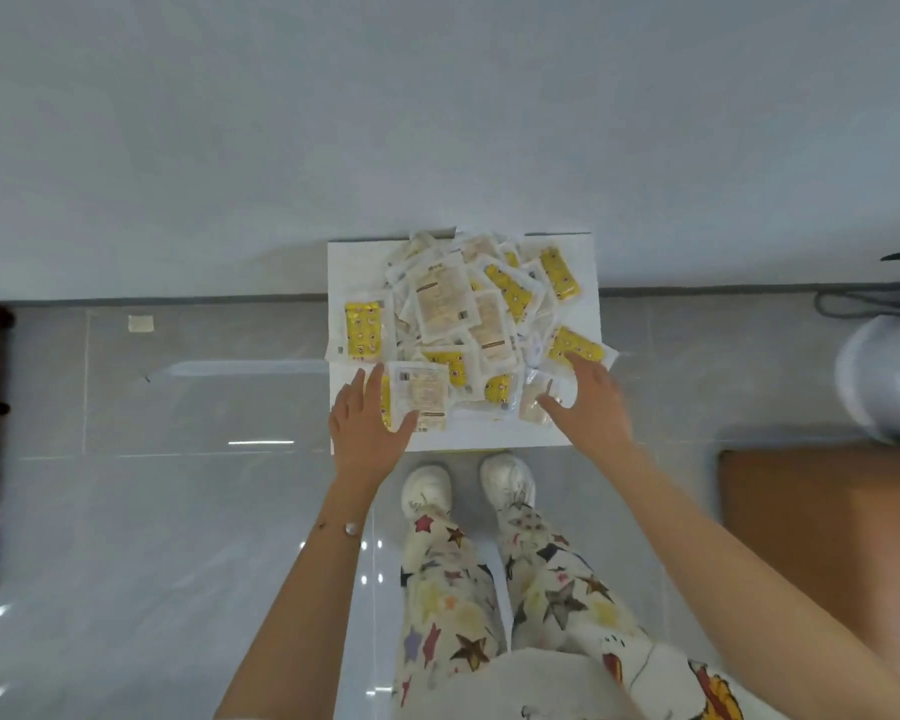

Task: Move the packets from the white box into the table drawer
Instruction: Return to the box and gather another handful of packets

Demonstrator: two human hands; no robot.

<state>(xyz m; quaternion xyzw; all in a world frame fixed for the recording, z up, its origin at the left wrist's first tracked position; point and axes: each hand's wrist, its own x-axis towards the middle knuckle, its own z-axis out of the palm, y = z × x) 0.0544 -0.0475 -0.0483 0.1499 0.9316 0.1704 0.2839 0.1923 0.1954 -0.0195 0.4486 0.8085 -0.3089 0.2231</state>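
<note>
Left hand (370, 418) pinches one packet (421, 394) by thumb. Right hand (591, 402) spread wide, holds nothing. Pile (468, 314) in white box (489, 441) under both hands. Best scoop bunch, squeeze snug, lift slow.

Glossy plastic packets (440, 304) fill a matt white box (489, 441) on shiny, smooth floor tiles (178, 511).
</note>
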